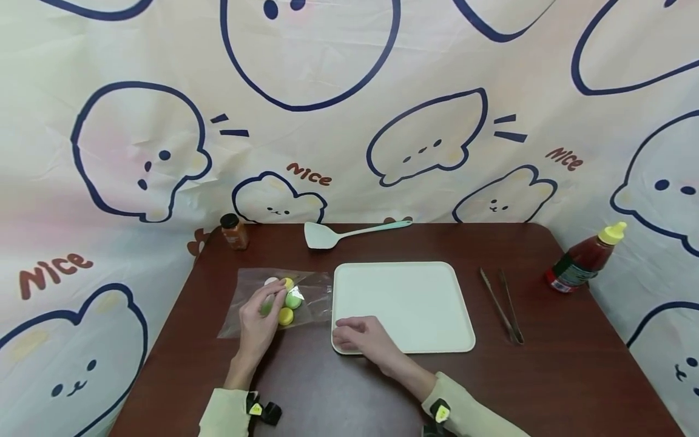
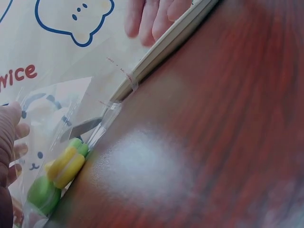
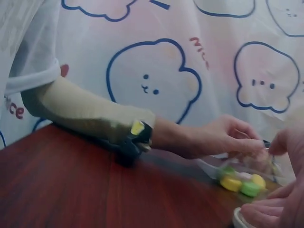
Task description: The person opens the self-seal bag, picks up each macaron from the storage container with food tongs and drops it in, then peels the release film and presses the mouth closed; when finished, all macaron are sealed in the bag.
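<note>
A clear plastic bag (image 1: 315, 291) lies left of the white tray (image 1: 404, 303), with several macarons inside: yellow (image 1: 286, 316), green (image 1: 293, 301) and a pale one (image 1: 270, 281). My left hand (image 1: 259, 318) is over the bag, pinching its film between thumb and fingers. In the left wrist view the film rises beside that hand (image 2: 6, 147), above green (image 2: 43, 194) and yellow macarons (image 2: 66, 167). Over the tray's near left corner hovers my right hand (image 1: 371, 341), its fingers loosely bent with nothing between them. Whether it touches the tray is hard to tell.
Behind the tray lies a pale spatula (image 1: 322, 237). Metal tongs (image 1: 508, 309) lie to the tray's right, and a red sauce bottle with a yellow cap (image 1: 581, 264) stands at the right edge. A spice jar (image 1: 235, 233) stands at the back left corner.
</note>
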Motion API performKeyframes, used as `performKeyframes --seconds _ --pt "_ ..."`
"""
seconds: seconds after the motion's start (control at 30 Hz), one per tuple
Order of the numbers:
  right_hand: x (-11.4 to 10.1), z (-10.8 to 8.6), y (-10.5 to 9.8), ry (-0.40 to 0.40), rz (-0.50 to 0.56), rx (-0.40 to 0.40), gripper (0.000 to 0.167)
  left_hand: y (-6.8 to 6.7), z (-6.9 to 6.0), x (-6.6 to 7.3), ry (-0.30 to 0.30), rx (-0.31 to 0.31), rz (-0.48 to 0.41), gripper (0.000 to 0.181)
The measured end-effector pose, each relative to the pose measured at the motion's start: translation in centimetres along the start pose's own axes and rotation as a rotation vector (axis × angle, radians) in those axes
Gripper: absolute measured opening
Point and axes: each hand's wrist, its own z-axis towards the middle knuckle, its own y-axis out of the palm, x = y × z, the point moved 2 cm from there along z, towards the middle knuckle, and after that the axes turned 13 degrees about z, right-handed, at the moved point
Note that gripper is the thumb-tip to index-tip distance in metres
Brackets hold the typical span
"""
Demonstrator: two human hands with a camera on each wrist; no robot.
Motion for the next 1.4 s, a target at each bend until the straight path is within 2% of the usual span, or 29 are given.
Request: performKeyframes --seconds 0.17,0.27,0.4,0.5,0.63,0.8,0.93,1.03,1.1,1.23,1.4 --pt "-0.7 1.1 1.3 -0.025 -0.021 0.045 0.035 0.3 0.2 -0.1 0.007 0.019 -0.006 0.023" --pt "-1.2 1.5 2.1 -0.016 -0.011 0.022 0.032 0.4 0.5 0.2 0.005 0.032 -0.002 0.020" --pt "-0.9 1.9 3.4 0.137 0.117 -0.035 0.032 0.3 0.6 0.9 -0.002 0.054 0.005 0.017" --pt "-0.3 2.1 4.4 0.248 0.226 -0.047 0.034 0.1 0.7 1.5 -0.023 0.070 -0.002 0.015" --pt "0.3 2.8 5.5 0.294 0.328 -0.022 0.036 -0.1 0.6 1.5 -0.062 0.077 -0.002 0.014" --pt "0.4 4.1 5.9 0.341 0.440 0.053 0.044 0.0 0.4 1.4 -0.058 0.020 0.024 0.012" --pt "0.4 4.8 5.6 0.377 0.469 0.079 0.053 -0.2 0.7 2.7 -0.028 -0.033 0.032 0.013" --pt "0.5 5.4 5.5 0.403 0.482 0.081 0.051 -0.5 0.8 3.4 -0.024 -0.045 0.034 0.014" --pt "0.5 5.7 5.5 0.423 0.493 0.086 0.048 -0.4 0.8 3.2 -0.029 -0.051 0.036 0.013" --pt "0.6 6.2 5.7 0.449 0.494 0.097 0.043 0.0 0.3 1.8 -0.043 -0.076 0.050 0.011" --pt "0.7 6.6 5.8 0.448 0.477 0.099 0.039 0.4 -0.1 0.6 -0.042 -0.096 0.047 0.013"
